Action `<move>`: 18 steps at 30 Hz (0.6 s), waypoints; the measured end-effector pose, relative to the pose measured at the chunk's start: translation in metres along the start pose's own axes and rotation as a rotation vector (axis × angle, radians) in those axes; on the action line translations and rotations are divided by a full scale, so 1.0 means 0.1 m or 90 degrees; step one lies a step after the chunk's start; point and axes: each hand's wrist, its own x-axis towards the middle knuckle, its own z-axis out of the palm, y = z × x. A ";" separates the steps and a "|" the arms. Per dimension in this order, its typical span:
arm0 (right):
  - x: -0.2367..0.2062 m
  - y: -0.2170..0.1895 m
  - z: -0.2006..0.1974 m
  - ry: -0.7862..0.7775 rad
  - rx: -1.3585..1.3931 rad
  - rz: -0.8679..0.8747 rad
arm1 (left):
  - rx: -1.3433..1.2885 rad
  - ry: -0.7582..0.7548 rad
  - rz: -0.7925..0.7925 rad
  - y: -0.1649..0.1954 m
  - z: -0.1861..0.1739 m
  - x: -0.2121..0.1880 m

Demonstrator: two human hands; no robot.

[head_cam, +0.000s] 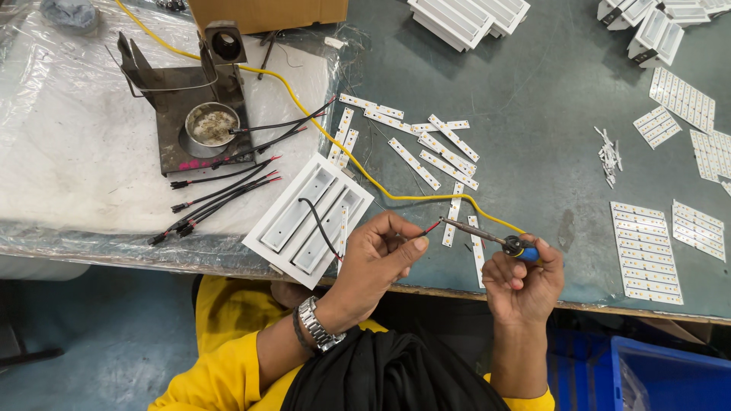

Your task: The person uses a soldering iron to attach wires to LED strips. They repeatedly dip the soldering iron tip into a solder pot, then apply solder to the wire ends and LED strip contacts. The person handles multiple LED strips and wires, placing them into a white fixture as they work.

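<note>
My left hand [381, 255] pinches the bare red-and-black end of a thin wire [429, 227] between thumb and fingers. That black wire loops back over a white rectangular lamp housing [304, 217] lying at the table's front edge, just left of the hand. My right hand [524, 283] grips a soldering iron [487, 238] by its blue handle. The iron's metal tip points left and almost meets the wire end. A yellow cable [358, 169] runs from the iron up across the table.
Several white LED strips [434, 148] lie scattered behind the hands. Strip panels [643, 251] sit at right, more white housings [464, 17] at the back. A metal iron stand with a tin cup [209, 128] and loose red-black leads [221, 194] rest on plastic sheeting at left. A blue crate [670, 373] stands below the table.
</note>
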 end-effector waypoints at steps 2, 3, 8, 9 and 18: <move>0.01 0.00 0.00 -0.007 0.000 0.003 | 0.000 0.002 -0.005 -0.01 -0.01 0.00; 0.00 0.00 -0.01 -0.005 0.000 0.003 | 0.000 0.003 -0.007 -0.03 0.00 0.00; -0.02 0.01 -0.04 0.006 -0.009 -0.003 | -0.010 0.004 -0.005 -0.08 0.00 -0.01; -0.02 0.01 -0.05 0.006 -0.008 -0.004 | -0.009 0.005 -0.005 -0.08 0.00 -0.01; -0.01 0.01 -0.04 -0.018 0.002 0.000 | -0.003 0.007 -0.015 -0.07 0.00 -0.01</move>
